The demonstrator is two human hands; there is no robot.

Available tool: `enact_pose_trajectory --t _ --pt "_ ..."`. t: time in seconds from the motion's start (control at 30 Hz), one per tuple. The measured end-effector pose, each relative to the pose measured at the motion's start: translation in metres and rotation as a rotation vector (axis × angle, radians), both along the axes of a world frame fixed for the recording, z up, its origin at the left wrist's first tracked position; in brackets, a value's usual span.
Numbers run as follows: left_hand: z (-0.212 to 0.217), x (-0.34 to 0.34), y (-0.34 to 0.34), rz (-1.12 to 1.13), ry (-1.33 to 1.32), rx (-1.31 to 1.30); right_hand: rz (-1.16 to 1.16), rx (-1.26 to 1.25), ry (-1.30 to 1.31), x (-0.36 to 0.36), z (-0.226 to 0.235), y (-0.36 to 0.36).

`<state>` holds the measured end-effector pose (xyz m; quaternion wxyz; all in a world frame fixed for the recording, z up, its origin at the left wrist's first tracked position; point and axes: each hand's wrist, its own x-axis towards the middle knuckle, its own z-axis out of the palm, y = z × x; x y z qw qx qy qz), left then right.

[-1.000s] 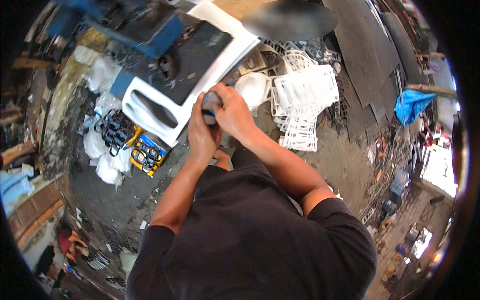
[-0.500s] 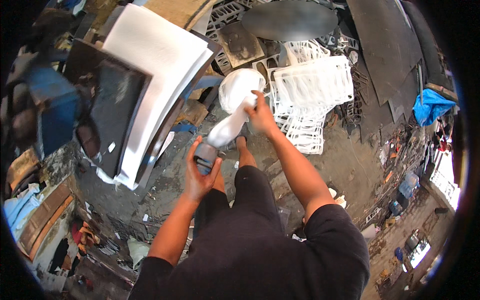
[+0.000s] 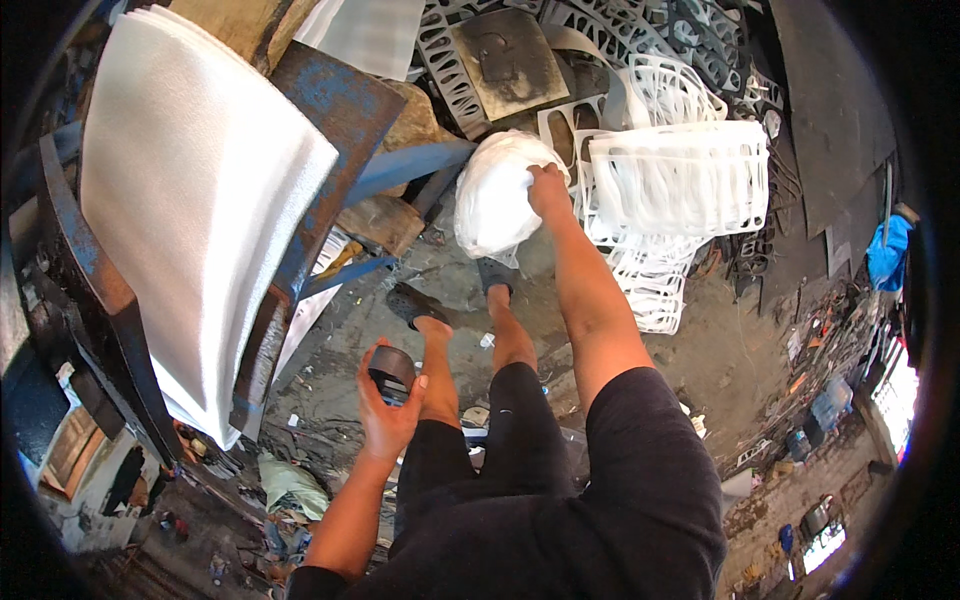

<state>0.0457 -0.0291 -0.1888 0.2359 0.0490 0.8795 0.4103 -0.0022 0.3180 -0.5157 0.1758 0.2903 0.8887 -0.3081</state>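
My left hand (image 3: pixel 388 425) is wrapped round a dark grey, hollow metal cutting die (image 3: pixel 391 372) with openings in it, held low in front of my left leg. Out to the front, my right hand (image 3: pixel 549 193) reaches to the right side of a white plastic bag (image 3: pixel 488 205) on the ground. Its fingers are bent in against the white, and what they grip there is hidden. The bag bulges with white contents that I cannot make out singly.
Thick white foam sheets (image 3: pixel 200 200) lean on a blue-flecked metal frame (image 3: pixel 335 110) at left. Right of the bag lies a stack of white foam offcuts (image 3: pixel 685 180) with sole-shaped holes. A stained square board (image 3: pixel 508 65) lies behind. Dark sheets (image 3: pixel 835 110) stand far right.
The right hand has moved forward to the bag; the white sole-shaped piece between my hands is out of sight. My left hand is lower, still holding the die. The view has shifted.
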Motion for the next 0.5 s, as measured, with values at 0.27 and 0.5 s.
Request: enact_pose_trajectory --t 0.27,0.5 --pt "0.030 -0.010 0.010 0.212 0.089 -0.143 -0.189 0.007 0.158 0.003 0.084 -0.024" --pt "0.092 -0.014 0.017 0.410 0.056 0.396 -0.044 -1.386 -0.451 0.046 0.350 -0.123"
